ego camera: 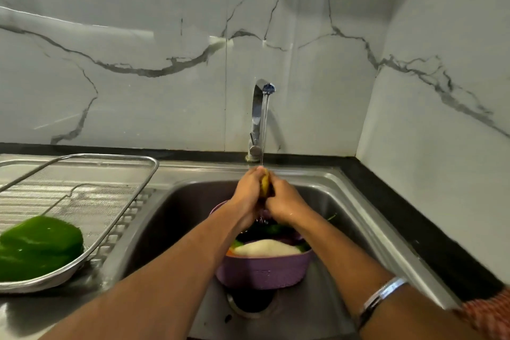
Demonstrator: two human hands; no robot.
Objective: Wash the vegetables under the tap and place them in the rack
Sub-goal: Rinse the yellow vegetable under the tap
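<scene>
Water runs from the tap [260, 116] straight onto a yellow vegetable [265, 183], which both hands raise into the stream above the purple colander [262, 270], so runoff likely drains through it into the sink [345, 201]. Fingers of the left hand [247, 190] and right hand [283, 199] curl closed around the vegetable, pressed together on either side. 1 green pepper [38, 246] already lies in the wire rack [116, 223] on the left, probably to dry.
</scene>
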